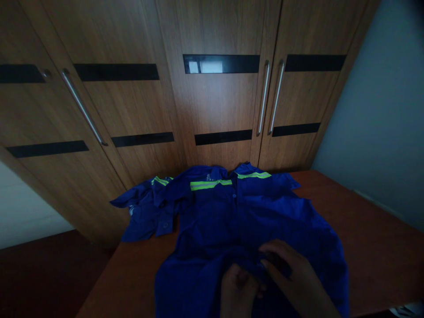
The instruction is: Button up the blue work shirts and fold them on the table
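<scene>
A blue short-sleeved shirt (pixel 212 225) with yellow-green reflective stripes lies front up, its collar toward the wardrobe. Both hands are at its lower front, near the bottom of the view. My left hand (pixel 241 282) has its fingers curled on the cloth beside the front opening. Just right of it, my right hand (pixel 286 265) pinches the shirt's front edge between thumb and fingers. Shadow and blur hide the fingertips' detail. Left of the shirt lies a second, crumpled blue garment (pixel 142 221) with a similar stripe.
The garments rest on a reddish-brown wooden table (pixel 374 247). Behind it stands a wooden wardrobe (pixel 218 106) with long metal handles and black panels. A pale wall (pixel 384 132) rises at the right. Something light shows at the bottom right corner.
</scene>
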{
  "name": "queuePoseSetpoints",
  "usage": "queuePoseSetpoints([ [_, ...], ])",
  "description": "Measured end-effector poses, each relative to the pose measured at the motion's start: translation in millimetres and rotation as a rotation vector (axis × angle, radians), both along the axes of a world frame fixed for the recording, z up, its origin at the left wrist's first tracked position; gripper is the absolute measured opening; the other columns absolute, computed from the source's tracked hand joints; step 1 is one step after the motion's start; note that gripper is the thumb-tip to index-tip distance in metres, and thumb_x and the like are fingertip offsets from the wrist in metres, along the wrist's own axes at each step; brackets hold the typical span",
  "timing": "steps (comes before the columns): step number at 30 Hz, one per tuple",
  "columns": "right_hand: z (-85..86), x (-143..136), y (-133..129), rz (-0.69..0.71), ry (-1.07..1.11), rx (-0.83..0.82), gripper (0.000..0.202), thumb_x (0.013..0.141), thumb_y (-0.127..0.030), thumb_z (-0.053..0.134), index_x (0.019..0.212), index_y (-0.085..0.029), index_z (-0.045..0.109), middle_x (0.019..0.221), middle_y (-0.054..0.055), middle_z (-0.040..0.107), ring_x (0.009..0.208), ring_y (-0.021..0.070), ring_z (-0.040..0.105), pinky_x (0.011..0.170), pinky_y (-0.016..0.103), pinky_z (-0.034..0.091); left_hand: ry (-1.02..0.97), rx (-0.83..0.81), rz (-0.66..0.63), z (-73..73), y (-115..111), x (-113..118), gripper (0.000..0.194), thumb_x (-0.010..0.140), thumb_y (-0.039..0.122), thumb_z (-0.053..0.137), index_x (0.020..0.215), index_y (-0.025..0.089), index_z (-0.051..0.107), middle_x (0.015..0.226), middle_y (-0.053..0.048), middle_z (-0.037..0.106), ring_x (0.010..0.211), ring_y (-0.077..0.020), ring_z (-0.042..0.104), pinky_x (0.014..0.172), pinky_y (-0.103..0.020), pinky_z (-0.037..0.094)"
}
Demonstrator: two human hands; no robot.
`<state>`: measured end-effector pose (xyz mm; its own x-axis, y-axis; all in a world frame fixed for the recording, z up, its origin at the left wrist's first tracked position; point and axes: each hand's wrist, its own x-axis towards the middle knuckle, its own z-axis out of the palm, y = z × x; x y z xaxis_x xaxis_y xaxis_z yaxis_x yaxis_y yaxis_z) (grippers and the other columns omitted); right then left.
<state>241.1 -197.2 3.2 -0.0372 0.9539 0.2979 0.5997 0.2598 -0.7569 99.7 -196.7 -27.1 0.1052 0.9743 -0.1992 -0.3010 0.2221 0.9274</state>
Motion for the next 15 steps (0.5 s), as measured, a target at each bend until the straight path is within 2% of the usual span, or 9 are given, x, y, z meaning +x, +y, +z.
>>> queuePoseSetpoints([
  [2,0.3,-1.6,-4.6,-0.05,-0.043,0.142,0.017,0.086,-0.029,0.055,0.098,-0.025,0.066,0.098,0.004,0.068,0.088,0.0164,0.065,0.078,0.024,0.053,-0.004,0.021,0.029,-2.1,0.4,-0.8,0.03,0.064,0.042,0.073,0.067,0.014,0.062,0.054,0.0,0.06,0.049,-0.0102,0.051,0.049,-0.02,0.037],
  [6,-1.1,-4.3,-12.0,0.073,-0.213,0.3,0.017,0.083,-0.029,0.06,0.099,-0.027,0.066,0.097,0.004,0.068,0.088,0.0175,0.065,0.078,0.025,0.054,-0.043,0.044,0.067,-10.1,1.6,-2.5,0.022,0.064,0.032,0.072,0.063,0.015,0.058,0.051,0.003,0.054,0.049,-0.0088,0.048,0.05,-0.02,0.038],
  [9,-6.5,-4.6,-11.4,0.091,-0.297,0.296,0.017,0.086,-0.022,0.055,0.096,-0.026,0.067,0.091,0.004,0.068,0.084,0.0169,0.065,0.076,0.026,0.054,0.006,0.054,0.067,-12.0,1.8,-1.5,0.025,0.065,0.035,0.073,0.062,0.014,0.059,0.055,0.0,0.059,0.051,-0.0106,0.051,0.051,-0.021,0.041],
  [12,-10.3,-4.5,-8.0,0.01,-0.286,0.262,0.016,0.087,-0.021,0.051,0.091,-0.024,0.066,0.087,0.004,0.068,0.079,0.0162,0.065,0.072,0.026,0.053,0.034,0.058,0.105,-9.8,-0.1,2.0,0.034,0.067,0.045,0.073,0.065,0.013,0.063,0.057,-0.004,0.064,0.051,-0.012,0.054,0.051,-0.022,0.042],
  [15,-8.0,-5.7,-4.7,-0.079,-0.203,0.236,0.012,0.085,-0.023,0.052,0.083,-0.022,0.065,0.078,0.003,0.066,0.072,0.0154,0.064,0.066,0.024,0.052,-0.001,0.039,0.13,-8.3,-3.0,5.5,0.04,0.063,0.051,0.076,0.07,0.013,0.066,0.056,-0.004,0.064,0.051,-0.0127,0.057,0.05,-0.022,0.043],
])
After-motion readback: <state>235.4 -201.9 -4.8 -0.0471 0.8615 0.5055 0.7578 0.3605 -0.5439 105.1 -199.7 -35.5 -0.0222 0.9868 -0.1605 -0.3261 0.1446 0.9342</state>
